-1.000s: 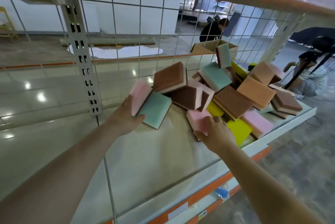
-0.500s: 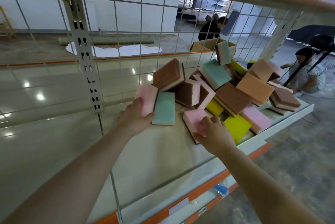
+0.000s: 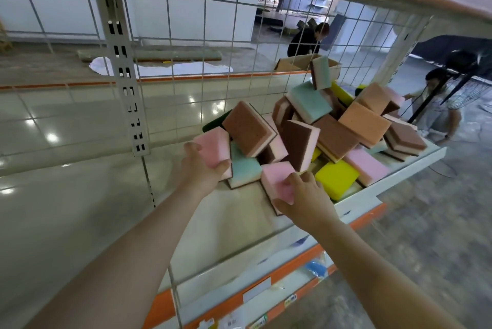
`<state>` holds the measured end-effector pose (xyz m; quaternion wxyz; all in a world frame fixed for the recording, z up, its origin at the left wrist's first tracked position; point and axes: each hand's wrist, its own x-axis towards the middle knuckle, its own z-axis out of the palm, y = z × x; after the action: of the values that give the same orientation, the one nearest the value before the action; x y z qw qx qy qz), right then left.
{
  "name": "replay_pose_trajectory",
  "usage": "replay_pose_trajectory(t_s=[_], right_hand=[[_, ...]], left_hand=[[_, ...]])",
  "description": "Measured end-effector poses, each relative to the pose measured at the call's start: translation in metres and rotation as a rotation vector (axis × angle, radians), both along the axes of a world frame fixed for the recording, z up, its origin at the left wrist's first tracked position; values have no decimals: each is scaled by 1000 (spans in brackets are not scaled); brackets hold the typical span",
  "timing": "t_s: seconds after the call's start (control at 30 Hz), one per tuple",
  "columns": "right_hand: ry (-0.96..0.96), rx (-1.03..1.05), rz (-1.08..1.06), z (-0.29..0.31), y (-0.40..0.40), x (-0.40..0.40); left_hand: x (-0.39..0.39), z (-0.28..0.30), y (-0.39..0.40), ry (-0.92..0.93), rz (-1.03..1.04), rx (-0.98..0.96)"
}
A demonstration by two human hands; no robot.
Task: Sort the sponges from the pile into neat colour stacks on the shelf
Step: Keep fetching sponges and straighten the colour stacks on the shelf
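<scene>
Right, both hands are in at the pile. The left hand [image 3: 203, 168] has thumb and fingers curled round a soft pink rectangular foam sponge [image 3: 213, 148], gripping it by its near end, lifted against the heap. Just beyond its fingertips lies a mint-green foam sponge [image 3: 243, 168], and a brown scouring-faced sponge [image 3: 249, 128] leans over that one.

The right hand [image 3: 303, 195] pinches a second pink foam sponge [image 3: 279, 182], thumb at its near corner, fingers over the top. Just right of those fingers sits a bright yellow foam sponge [image 3: 336, 178], touching the jumbled sponge pile [image 3: 346, 128] behind it.

Two pinks in hand, so by my reckoning this is the start of a pink stack. To do it well: draw both clear without dragging the leaning brown one down, square the edges, same face up, and set them flat on the bare part of the shelf on the near side of the knuckles.

That pale glossy metal shelf [image 3: 226, 224] has an orange front edge, and no finished stack shows on it yet. Behind the fingers, a white wire grid backing [image 3: 186, 35]; through it, shiny floor tiles and two people at work beyond.
</scene>
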<state>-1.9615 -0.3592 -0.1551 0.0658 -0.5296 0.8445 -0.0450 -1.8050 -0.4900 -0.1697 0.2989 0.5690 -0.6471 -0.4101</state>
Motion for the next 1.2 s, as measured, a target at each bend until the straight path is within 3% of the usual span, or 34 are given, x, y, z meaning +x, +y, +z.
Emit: replay_pose_trajectory(t_s=[1.2], right_hand=[[-114,-80,263,-6,39,106]], left_hand=[[128,4,101,-162,155,-39]])
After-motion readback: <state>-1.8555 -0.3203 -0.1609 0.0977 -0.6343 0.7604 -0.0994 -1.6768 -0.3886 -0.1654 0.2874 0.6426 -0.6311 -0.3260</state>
